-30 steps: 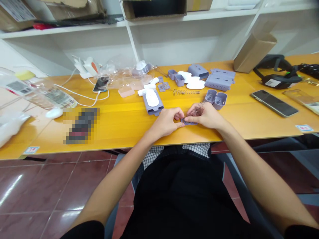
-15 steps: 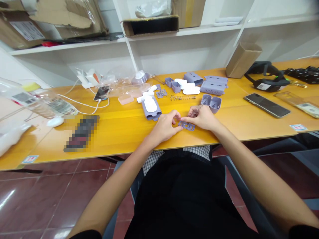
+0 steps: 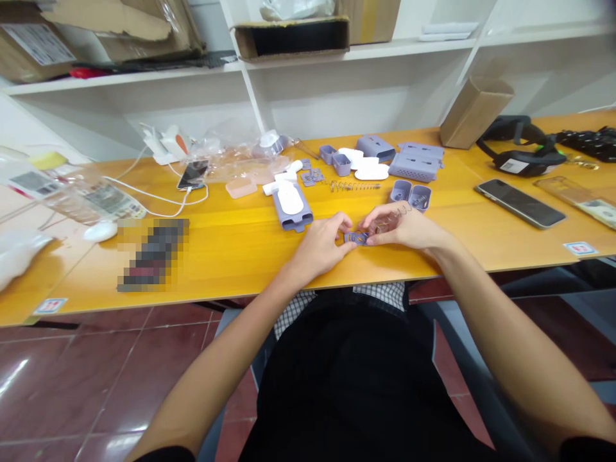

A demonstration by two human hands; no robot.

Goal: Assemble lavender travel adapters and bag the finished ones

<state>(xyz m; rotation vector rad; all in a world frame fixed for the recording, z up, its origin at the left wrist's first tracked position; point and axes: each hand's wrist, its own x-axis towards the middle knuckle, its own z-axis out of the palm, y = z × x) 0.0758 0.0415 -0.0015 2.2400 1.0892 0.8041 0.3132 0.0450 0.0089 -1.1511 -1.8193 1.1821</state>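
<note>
Between my two hands, just above the table's front part, is a small flat purple plastic plate (image 3: 357,238) with cut-outs. My left hand (image 3: 323,242) pinches its left end with thumb and fingers. At the other end, my right hand (image 3: 402,226) grips it with thumb and index finger. A thin coiled spring (image 3: 389,222) also lies against the right hand's fingers and back. Left of the hands stands a purple case (image 3: 294,220) with a white oval piece (image 3: 290,197) on top. Two purple cups (image 3: 410,194) sit behind my right hand.
A long spring (image 3: 355,187), white oval pieces (image 3: 371,169) and purple housings (image 3: 416,162) lie farther back. To the right are a phone (image 3: 520,203) and a black headset (image 3: 522,157). Clear plastic packaging (image 3: 231,160) and a cabled phone (image 3: 193,174) lie left.
My right hand has turned and shifted slightly right, showing more of the spring. The purple plate has tilted from lying flat toward the camera to a narrower view between my fingers.
</note>
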